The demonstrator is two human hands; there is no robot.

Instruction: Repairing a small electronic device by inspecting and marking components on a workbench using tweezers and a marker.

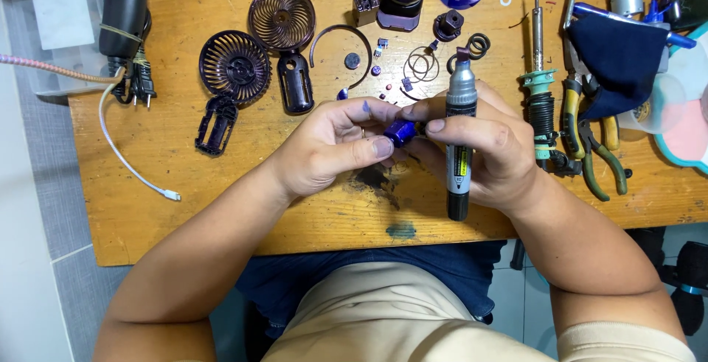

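The left hand (332,144) pinches a small blue cylinder (402,132) over the middle of the wooden table (184,185). The right hand (479,148) closes its fingers around a grey marker pen (459,137). The cylinder may slip, I think, because only fingertips hold it.

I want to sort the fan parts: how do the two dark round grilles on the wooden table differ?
The left dark ribbed grille has curved swirling ribs and a solid hub; the right dark fine-barred grille has thinner, denser straight bars. The left one lies nearer the table's front edge, the right one farther back. Both are round, dark plastic and lie flat, untouched by either hand.
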